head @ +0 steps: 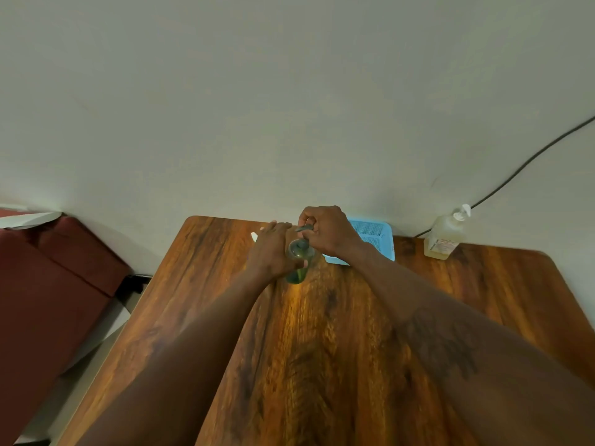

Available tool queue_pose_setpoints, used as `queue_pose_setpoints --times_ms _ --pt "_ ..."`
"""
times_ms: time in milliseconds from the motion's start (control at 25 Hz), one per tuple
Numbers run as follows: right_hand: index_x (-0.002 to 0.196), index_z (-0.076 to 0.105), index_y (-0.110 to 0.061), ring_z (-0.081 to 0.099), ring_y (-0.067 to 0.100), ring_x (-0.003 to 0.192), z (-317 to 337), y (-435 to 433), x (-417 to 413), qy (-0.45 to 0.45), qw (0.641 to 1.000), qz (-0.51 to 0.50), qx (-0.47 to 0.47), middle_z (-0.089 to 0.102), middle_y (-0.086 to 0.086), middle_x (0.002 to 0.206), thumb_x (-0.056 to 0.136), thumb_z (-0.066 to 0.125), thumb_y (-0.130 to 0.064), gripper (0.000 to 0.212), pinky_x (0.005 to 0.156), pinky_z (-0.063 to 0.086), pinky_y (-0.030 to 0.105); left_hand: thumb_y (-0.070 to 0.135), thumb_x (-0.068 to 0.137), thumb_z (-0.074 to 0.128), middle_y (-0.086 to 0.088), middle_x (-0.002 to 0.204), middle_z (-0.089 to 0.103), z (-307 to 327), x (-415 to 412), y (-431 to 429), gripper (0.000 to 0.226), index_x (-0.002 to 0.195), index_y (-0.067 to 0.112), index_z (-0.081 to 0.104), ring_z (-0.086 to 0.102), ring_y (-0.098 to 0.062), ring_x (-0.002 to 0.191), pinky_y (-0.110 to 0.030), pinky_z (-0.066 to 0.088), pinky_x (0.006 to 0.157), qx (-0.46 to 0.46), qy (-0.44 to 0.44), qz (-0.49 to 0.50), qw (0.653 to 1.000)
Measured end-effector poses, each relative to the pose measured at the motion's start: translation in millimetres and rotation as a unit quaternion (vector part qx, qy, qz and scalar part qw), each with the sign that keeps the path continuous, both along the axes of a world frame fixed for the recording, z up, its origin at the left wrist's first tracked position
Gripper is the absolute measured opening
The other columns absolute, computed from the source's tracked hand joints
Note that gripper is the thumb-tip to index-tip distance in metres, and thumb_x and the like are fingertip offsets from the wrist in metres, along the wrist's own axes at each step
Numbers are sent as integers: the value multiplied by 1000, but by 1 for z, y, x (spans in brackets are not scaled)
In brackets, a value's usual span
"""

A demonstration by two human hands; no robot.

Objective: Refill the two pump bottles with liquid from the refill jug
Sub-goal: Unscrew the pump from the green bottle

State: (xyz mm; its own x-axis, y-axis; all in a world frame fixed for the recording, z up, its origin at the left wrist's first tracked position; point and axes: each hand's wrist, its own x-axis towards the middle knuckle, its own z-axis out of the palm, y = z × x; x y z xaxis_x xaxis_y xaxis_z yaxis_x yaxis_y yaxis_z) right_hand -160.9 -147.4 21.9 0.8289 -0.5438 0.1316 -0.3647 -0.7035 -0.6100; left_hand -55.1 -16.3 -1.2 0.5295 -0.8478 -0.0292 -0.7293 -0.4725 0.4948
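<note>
Two hands [273, 249] [330, 231] grip one pump bottle [298, 273].

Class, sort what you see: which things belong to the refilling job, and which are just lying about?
Job: clear bottle, held by left hand; pump head, gripped by right hand; second pump bottle by the wall.
Lying about: blue basket; black cable; red seat.
</note>
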Motion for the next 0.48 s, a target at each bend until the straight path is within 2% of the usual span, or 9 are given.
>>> queue_pose_setpoints --times_ms 80,160,280,400,480 --pt "84 70 -26 65 11 72 10 8 -16 -26 1000 -5 4 70 -9 78 75 81 -23 15 73 59 36 46 69 88 -5 141 60 6 -19 4 85 140 16 53 56 -27 129 -40 49 101 -38 29 8 999" --pt "87 72 -25 65 11 75 21 17 -34 -59 998 -21 13 71 -8 80 78 82 -25 13 76 55 28 43 70 90 -3 132 64 8 -40 11 82 137 15 53 62 -19 110 -29 49 85 -67 63 17 996" --pt "89 73 -25 66 12 81 31 29 -62 -86 995 -42 35 72 -8 84 80 82 -28 13 82 53 26 43 65 93 0 126 65 4 -65 20 80 133 21 54 63 -15 102 -24 51 79 -102 108 36 988" --pt "89 72 -28 67 10 83 23 37 -91 -114 991 -65 38 72 -13 86 78 84 -32 17 83 58 35 63 51 91 8 117 68 -7 -89 25 86 122 27 60 66 -8 94 -25 60 77 -131 121 52 983" --pt "92 70 -30 67 10 84 10 40 -107 -144 982 -110 45 71 -15 86 75 86 -41 25 81 58 34 74 46 86 12 108 70 -21 -102 21 86 116 29 64 67 -6 90 -28 63 77 -159 111 69 979"
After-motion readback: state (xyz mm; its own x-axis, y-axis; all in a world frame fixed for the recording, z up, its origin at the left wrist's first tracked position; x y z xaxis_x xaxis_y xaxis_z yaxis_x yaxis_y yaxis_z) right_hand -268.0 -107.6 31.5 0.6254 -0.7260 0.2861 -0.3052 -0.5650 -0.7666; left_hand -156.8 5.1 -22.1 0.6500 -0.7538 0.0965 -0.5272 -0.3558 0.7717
